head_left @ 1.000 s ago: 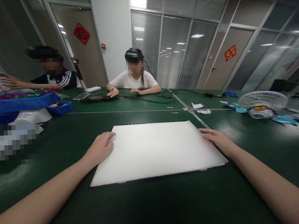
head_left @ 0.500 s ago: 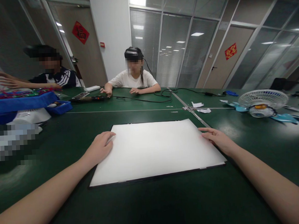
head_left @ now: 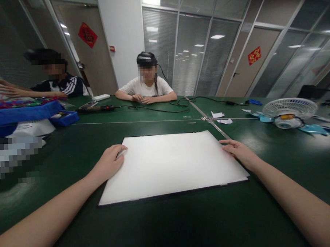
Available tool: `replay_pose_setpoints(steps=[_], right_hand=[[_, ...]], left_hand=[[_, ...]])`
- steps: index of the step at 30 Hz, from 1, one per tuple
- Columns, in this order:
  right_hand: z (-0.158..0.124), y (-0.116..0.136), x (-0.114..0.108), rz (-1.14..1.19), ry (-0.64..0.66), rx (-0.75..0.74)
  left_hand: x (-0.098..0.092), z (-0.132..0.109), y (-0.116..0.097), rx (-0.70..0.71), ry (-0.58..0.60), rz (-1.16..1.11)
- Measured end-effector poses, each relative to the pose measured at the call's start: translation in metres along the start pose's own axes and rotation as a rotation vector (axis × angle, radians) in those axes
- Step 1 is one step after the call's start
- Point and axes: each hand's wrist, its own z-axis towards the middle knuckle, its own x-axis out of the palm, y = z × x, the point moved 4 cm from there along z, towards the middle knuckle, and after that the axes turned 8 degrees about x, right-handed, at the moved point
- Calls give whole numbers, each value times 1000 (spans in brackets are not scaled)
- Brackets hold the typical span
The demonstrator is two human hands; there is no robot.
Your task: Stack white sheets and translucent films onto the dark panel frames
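A large white sheet [head_left: 169,167] lies flat on a thin dark-edged panel [head_left: 168,195] in front of me. My left hand [head_left: 110,162] grips the sheet's left edge near the far corner, thumb and forefinger at its border. On the opposite side, my right hand [head_left: 239,153] holds the right edge, with the forefinger stretched along it and the thumb against the sheet. Some fingertips of both hands are hidden. At the near right corner the sheet sits slightly off the dark border beneath it.
The green table [head_left: 169,229] extends around the sheet. Blue trays [head_left: 30,114] with wires are at left, a white fan guard [head_left: 290,109] and light-blue parts at right. Paper scraps [head_left: 224,121] and a black cable [head_left: 164,112] lie beyond. Two people [head_left: 149,84] sit across the table.
My hands and the white sheet have stayed nearly still. The person opposite has drawn a hand back from the black tool and brought both hands together.
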Motion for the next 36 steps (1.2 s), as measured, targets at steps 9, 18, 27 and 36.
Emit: replay_pose_setpoints(steps=[9, 18, 27, 36], right_hand=[[1, 2, -1, 96, -91, -1], [-4, 9, -4, -330, -321, -106], [-3, 13, 4, -720, -302, -307], [-3, 13, 3, -754, -297, -298]], left_hand=[[3, -1, 6, -11, 15, -13], [1, -2, 4, -7, 2, 2], [3, 0, 5, 13, -2, -12], [-18, 3, -9, -42, -38, 14]])
